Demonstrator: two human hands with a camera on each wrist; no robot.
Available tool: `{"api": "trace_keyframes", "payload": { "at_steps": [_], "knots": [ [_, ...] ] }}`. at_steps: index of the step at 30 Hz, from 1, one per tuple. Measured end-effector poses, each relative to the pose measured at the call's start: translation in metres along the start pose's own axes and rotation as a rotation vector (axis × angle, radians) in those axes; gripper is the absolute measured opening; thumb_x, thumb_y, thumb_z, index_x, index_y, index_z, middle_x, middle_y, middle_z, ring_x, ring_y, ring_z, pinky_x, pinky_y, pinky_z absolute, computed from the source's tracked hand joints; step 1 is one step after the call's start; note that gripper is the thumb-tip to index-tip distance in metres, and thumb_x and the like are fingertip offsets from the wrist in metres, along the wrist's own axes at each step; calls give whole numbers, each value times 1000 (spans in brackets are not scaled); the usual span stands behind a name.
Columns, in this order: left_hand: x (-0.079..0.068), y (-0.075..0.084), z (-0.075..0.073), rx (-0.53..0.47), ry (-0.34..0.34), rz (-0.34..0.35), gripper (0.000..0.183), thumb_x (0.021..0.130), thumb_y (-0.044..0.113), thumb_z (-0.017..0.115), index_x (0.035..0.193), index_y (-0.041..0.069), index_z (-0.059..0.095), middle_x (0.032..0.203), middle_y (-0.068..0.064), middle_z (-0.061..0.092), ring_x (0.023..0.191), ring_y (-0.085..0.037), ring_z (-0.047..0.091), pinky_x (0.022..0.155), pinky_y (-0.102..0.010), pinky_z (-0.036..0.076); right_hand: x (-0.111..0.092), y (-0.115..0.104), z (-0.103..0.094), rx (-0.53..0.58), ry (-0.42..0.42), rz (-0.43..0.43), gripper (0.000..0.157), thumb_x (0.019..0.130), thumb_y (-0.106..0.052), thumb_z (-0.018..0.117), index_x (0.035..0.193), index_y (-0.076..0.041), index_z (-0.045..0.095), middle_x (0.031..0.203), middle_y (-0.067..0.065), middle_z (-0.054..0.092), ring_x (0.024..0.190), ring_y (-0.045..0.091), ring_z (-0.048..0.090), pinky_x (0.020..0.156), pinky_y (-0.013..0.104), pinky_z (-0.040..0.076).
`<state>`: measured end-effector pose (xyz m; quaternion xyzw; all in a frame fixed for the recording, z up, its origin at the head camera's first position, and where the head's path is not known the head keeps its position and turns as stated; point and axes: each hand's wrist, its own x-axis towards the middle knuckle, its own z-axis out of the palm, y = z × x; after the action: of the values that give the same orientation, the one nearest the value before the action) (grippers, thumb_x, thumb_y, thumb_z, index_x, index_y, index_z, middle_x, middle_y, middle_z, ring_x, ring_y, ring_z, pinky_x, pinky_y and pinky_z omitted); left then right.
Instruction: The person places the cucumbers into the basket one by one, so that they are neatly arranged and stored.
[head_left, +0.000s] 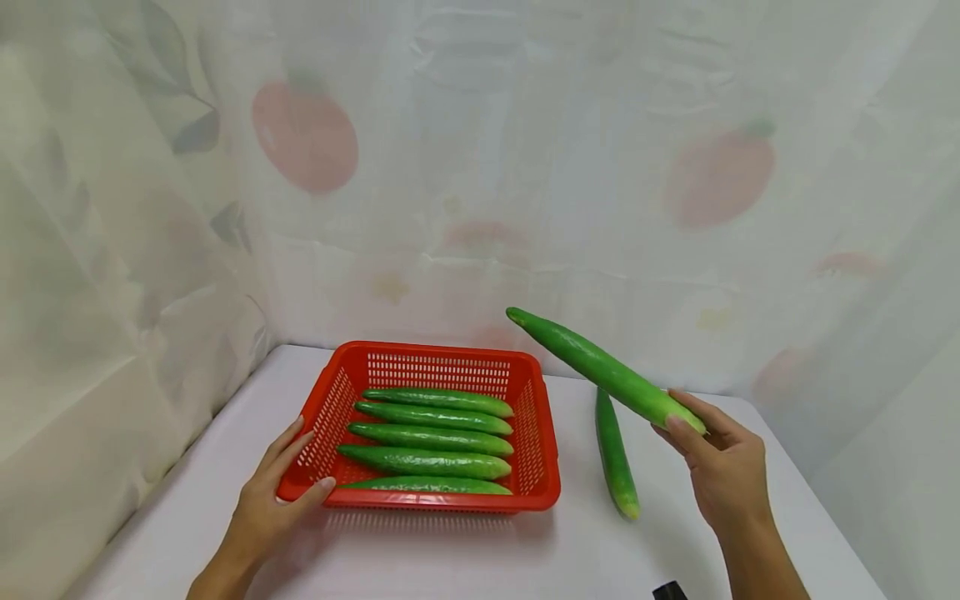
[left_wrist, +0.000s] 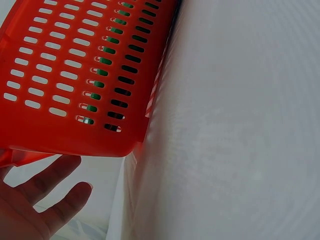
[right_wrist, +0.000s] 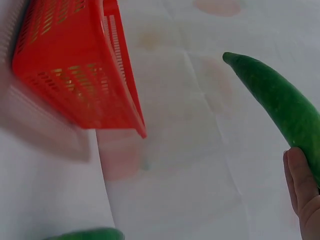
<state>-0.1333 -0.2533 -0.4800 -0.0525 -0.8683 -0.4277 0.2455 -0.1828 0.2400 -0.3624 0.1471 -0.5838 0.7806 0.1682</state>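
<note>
My right hand (head_left: pixel 723 462) grips a long green cucumber (head_left: pixel 607 371) by its paler end, holding it tilted above the table with the dark tip up and to the left. The same cucumber (right_wrist: pixel 280 100) shows in the right wrist view. At the near left corner of a red plastic basket (head_left: pixel 442 500), my left hand (head_left: pixel 266 492) touches the rim, thumb and fingers spread. Several cucumbers (head_left: pixel 431 437) lie side by side inside the basket. Another cucumber (head_left: pixel 617 458) rests on the table, between the basket and my right hand.
A white cloth covers the table (head_left: pixel 435 558). Pale curtains (head_left: pixel 480 167) printed with fruit hang behind and at the sides. A small black object (head_left: pixel 670 591) pokes in at the bottom edge, near my right forearm.
</note>
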Motion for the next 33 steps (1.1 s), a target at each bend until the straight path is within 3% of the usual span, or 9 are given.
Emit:
{"api": "trace_keyframes", "payload": {
  "at_steps": [18, 33],
  "knots": [
    [-1, 0, 1, 6, 0, -4, 68, 79, 16, 81, 140, 11, 51, 151, 2, 34, 131, 2, 29, 93, -6, 25, 12, 31, 46, -174, -116, 102, 36, 92, 0, 63, 124, 15, 55, 118, 20, 53, 101, 28, 58, 85, 35, 50],
    [0, 1, 1, 14, -7, -27, 67, 80, 18, 80, 141, 11, 50, 152, 3, 33, 131, 2, 30, 91, -4, 27, 13, 72, 72, -238, -291, 166, 37, 92, -11, 67, 125, 3, 60, 120, 16, 58, 103, 31, 61, 85, 36, 51]
  ]
}}
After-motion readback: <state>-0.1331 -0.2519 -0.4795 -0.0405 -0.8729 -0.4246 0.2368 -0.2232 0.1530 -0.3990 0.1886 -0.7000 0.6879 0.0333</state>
